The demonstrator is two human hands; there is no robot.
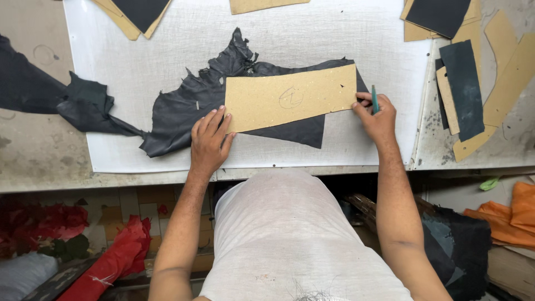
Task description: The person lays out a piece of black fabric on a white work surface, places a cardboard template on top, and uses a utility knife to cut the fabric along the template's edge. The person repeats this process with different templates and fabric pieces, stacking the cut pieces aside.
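A wide counter [44, 161] fills the top of the view, and over most of it lies a white woven cutting sheet [167, 50]. Sprawled across that sheet is a ragged piece of black leather [184, 106], one tail trailing off to the left onto the bare counter. On top of the leather sits a long tan cardboard pattern [290, 97], tilted slightly, its right end higher, a pencilled mark near its middle. Black leather peeks out under its lower edge and at its right end.

The left hand [210, 139] presses down flat, fingers spread open, the tips landing on the pattern's lower left corner, palm on the leather. The right hand [378, 118] is at the pattern's right end, fingers closed around a slim green pen [374, 99] held upright, right against the cardboard's edge.

Off to the right lie more tan cardboard shapes [504, 78] with a dark strip [465, 89] across them. More dark and tan pieces poke in at the top edge. Below the counter, red cloth [120, 253] on the left, orange cloth [510, 214] on the right.
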